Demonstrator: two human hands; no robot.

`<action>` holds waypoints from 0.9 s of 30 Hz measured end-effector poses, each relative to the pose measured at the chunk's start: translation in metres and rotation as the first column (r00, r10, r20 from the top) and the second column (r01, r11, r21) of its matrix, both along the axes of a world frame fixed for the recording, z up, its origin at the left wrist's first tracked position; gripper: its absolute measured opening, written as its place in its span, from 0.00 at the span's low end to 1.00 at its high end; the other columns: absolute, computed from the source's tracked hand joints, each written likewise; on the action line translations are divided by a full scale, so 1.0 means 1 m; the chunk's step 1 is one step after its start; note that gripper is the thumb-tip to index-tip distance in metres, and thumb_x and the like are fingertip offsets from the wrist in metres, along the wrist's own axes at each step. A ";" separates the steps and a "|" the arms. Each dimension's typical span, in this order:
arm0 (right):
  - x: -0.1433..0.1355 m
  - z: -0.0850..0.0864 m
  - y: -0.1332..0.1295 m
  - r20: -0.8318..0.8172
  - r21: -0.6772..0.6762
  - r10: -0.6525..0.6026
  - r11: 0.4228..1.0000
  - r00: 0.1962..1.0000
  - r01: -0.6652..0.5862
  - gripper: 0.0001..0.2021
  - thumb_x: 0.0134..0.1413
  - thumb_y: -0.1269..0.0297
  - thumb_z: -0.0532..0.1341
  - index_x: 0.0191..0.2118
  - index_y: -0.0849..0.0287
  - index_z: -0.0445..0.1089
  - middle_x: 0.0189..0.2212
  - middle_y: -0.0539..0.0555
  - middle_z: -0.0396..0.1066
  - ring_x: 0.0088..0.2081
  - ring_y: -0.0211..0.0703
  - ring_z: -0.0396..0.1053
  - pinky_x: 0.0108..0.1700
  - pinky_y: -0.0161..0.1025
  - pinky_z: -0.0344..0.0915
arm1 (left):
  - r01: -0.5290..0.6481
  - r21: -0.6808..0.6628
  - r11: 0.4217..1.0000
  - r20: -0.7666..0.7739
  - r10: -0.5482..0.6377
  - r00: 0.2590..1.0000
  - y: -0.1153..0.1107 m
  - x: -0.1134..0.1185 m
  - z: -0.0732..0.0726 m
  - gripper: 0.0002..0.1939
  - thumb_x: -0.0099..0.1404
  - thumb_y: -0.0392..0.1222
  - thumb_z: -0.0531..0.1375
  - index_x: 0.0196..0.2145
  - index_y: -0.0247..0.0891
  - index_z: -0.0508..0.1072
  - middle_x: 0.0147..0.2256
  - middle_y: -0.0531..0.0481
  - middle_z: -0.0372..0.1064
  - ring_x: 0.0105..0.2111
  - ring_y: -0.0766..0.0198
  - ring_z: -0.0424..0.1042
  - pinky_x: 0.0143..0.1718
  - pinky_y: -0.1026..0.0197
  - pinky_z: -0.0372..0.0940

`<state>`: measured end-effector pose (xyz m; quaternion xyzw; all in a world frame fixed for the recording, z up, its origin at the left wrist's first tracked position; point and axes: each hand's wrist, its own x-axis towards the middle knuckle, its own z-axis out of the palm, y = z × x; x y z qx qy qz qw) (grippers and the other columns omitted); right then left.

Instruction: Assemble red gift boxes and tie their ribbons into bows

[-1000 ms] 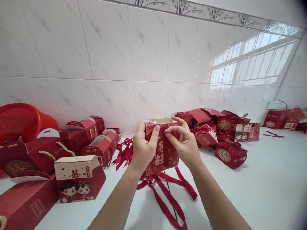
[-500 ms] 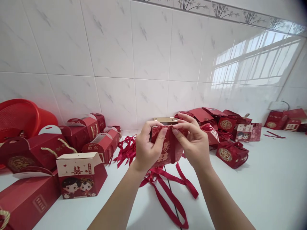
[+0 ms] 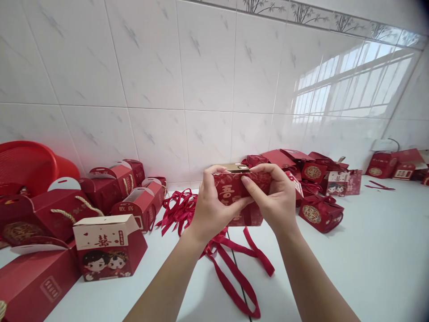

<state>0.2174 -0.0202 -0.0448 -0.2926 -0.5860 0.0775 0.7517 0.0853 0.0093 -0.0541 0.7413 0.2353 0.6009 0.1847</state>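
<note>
Both of my hands hold a small red gift box (image 3: 229, 190) with pale lettering, upright above the table. My left hand (image 3: 211, 205) grips its left side, the thumb lying across the front face. On the right side my right hand (image 3: 273, 192) grips it, thumb pressed on the front near the top edge. A dark red ribbon (image 3: 247, 217) runs down the front, partly covered by the thumbs. Below the box, loose red ribbons (image 3: 234, 273) trail over the table. A gold-coloured object (image 3: 236, 168) shows just behind the top edge of the box.
At left stand several red boxes with rope handles (image 3: 67, 208), a box with two cartoon figures (image 3: 107, 250) and a red plastic basket (image 3: 63, 167). A heap of ribbons (image 3: 177, 205) lies left of my hands. Ribbon-tied boxes (image 3: 321, 214) cluster at right against the tiled wall (image 3: 208, 138).
My fingers have moved from pinching at the ribbon near the top edge to holding the box by its sides, thumbs across the front. More of the front lettering shows.
</note>
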 end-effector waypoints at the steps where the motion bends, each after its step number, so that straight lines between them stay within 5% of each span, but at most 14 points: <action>1: 0.000 0.001 0.000 0.011 0.006 -0.033 0.999 0.999 0.033 0.07 0.50 0.69 0.66 0.36 0.55 0.69 0.34 0.49 0.71 0.37 0.39 0.71 0.40 0.37 0.69 | -0.040 -0.016 0.999 -0.010 0.040 0.999 0.001 0.001 0.000 0.33 0.51 0.45 0.69 0.50 0.44 0.56 0.48 0.45 0.65 0.45 0.56 0.71 0.43 0.54 0.69; 4: 0.004 0.002 0.000 0.024 0.025 -0.133 0.991 0.991 0.132 0.08 0.48 0.70 0.66 0.35 0.55 0.69 0.33 0.49 0.71 0.34 0.39 0.70 0.37 0.37 0.69 | -0.154 -0.002 0.988 -0.041 0.154 0.987 0.003 -0.003 0.004 0.30 0.53 0.44 0.67 0.50 0.42 0.57 0.47 0.45 0.65 0.47 0.57 0.69 0.46 0.54 0.66; 6: 0.010 0.003 0.001 0.022 0.018 -0.166 0.986 0.986 0.165 0.08 0.47 0.69 0.67 0.34 0.55 0.69 0.32 0.49 0.71 0.33 0.38 0.70 0.35 0.37 0.69 | -0.177 -0.038 0.983 -0.131 0.171 0.977 0.003 -0.011 0.012 0.20 0.57 0.45 0.65 0.44 0.40 0.63 0.41 0.48 0.69 0.43 0.59 0.70 0.44 0.56 0.66; 8: 0.016 0.004 0.001 0.026 -0.001 -0.165 0.986 0.986 0.165 0.08 0.47 0.68 0.67 0.34 0.56 0.69 0.32 0.49 0.70 0.33 0.39 0.70 0.35 0.37 0.68 | -0.144 -0.123 0.982 -0.278 0.105 0.955 0.001 -0.022 0.021 0.09 0.62 0.46 0.60 0.34 0.39 0.67 0.33 0.51 0.71 0.34 0.62 0.71 0.36 0.59 0.66; 11: 0.027 0.004 0.000 0.080 -0.013 -0.146 0.989 0.986 0.148 0.08 0.47 0.68 0.67 0.34 0.56 0.69 0.32 0.49 0.70 0.32 0.39 0.69 0.34 0.38 0.67 | -0.081 -0.191 0.978 -0.375 0.003 0.927 -0.005 -0.040 0.034 0.11 0.65 0.46 0.57 0.28 0.39 0.69 0.26 0.53 0.69 0.27 0.65 0.69 0.29 0.62 0.64; 15: 0.034 0.006 -0.004 0.265 -0.017 -0.010 1.000 0.964 0.015 0.07 0.48 0.71 0.66 0.33 0.56 0.68 0.29 0.49 0.68 0.31 0.38 0.67 0.34 0.38 0.65 | 0.003 -0.124 0.992 -0.083 -0.014 0.996 -0.018 -0.052 0.043 0.05 0.62 0.44 0.61 0.32 0.41 0.72 0.27 0.54 0.71 0.28 0.66 0.72 0.29 0.64 0.66; 19: 0.032 0.010 -0.012 0.401 0.026 0.106 0.992 0.910 -0.127 0.07 0.48 0.73 0.65 0.32 0.56 0.67 0.28 0.49 0.66 0.31 0.38 0.65 0.33 0.38 0.64 | 0.116 -0.074 0.990 0.268 -0.092 0.959 -0.030 -0.048 0.044 0.12 0.61 0.42 0.64 0.41 0.50 0.68 0.23 0.60 0.69 0.24 0.67 0.72 0.27 0.64 0.67; 23: 0.029 0.013 -0.019 0.440 0.084 0.136 0.978 0.887 -0.192 0.08 0.48 0.75 0.64 0.33 0.56 0.67 0.28 0.49 0.66 0.30 0.39 0.65 0.30 0.38 0.64 | 0.180 -0.038 0.983 0.189 -0.170 0.967 -0.028 -0.046 0.041 0.03 0.63 0.42 0.61 0.36 0.45 0.74 0.29 0.54 0.74 0.30 0.64 0.74 0.31 0.62 0.71; 27: 0.029 0.015 -0.024 0.452 0.132 0.122 0.971 0.884 -0.201 0.09 0.47 0.75 0.64 0.33 0.56 0.67 0.28 0.50 0.67 0.31 0.39 0.66 0.31 0.39 0.65 | 0.347 -0.073 0.935 -0.023 -0.350 0.937 -0.025 -0.046 0.038 0.12 0.68 0.39 0.55 0.44 0.42 0.76 0.40 0.44 0.76 0.40 0.57 0.75 0.37 0.56 0.74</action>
